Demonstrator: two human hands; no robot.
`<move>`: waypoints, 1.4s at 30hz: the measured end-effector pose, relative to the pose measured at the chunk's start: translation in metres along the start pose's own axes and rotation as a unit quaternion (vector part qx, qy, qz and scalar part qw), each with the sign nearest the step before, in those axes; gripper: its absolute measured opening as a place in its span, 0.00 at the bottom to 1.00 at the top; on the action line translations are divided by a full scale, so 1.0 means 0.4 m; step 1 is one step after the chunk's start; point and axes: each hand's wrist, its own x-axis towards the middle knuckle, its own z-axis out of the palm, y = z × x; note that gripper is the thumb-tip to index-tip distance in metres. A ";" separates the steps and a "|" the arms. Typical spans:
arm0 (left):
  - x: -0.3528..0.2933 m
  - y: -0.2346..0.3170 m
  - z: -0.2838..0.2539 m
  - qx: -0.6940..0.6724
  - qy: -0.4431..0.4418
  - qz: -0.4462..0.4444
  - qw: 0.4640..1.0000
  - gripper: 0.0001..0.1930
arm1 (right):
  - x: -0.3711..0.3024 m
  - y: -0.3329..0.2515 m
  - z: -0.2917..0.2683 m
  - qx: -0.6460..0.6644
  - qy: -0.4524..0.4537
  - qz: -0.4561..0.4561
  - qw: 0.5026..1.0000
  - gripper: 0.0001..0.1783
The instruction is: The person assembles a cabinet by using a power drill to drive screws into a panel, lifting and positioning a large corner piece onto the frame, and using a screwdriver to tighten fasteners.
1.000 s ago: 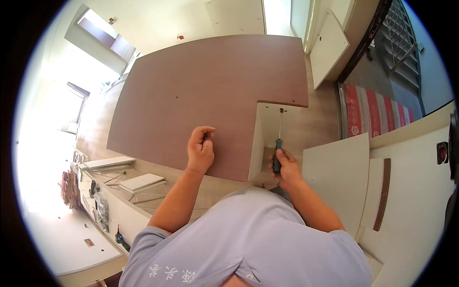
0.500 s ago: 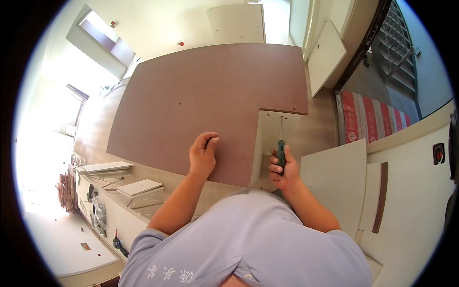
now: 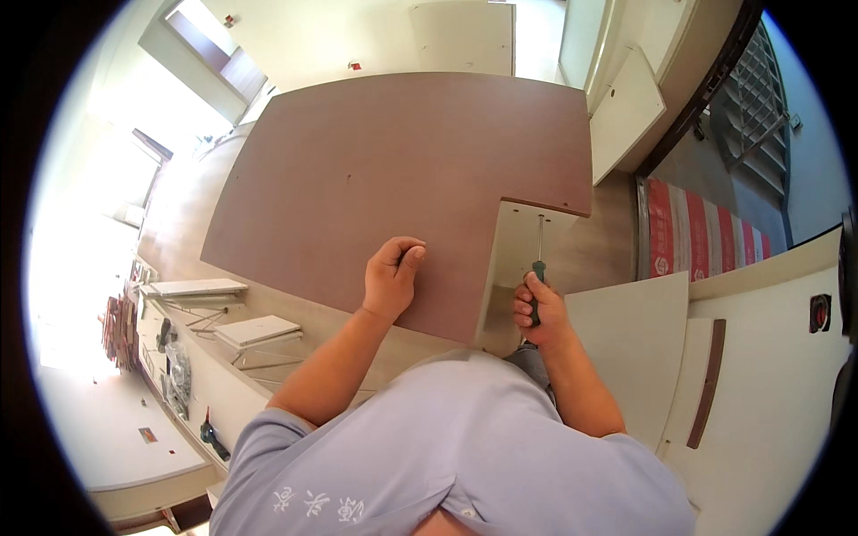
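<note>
A large brown board [image 3: 393, 170] lies flat in front of me, with a rectangular notch cut from its near right corner. My left hand [image 3: 391, 277] rests on the board's near edge, fingers curled into a loose fist, holding nothing I can see. My right hand [image 3: 539, 313] grips the dark green handle of a screwdriver [image 3: 538, 259]. Its thin shaft points away from me, down into the notch, against a pale upright panel [image 3: 518, 241] under the board.
White furniture panels [image 3: 626, 116] lean at the far right, and another white panel [image 3: 626, 357] lies right of my arm. Flat pale boards [image 3: 255, 330] and small tools lie on the floor at the left. A red-striped sack [image 3: 697, 237] lies right.
My head has dipped, so the board fills more of the view. My left hand stays on the near edge, and my right hand keeps the screwdriver in the notch.
</note>
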 end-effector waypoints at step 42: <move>-0.128 0.142 0.063 -0.151 -0.218 -0.182 0.947 0.08 | -0.335 -0.042 0.093 -0.704 -0.054 -0.058 0.706 0.19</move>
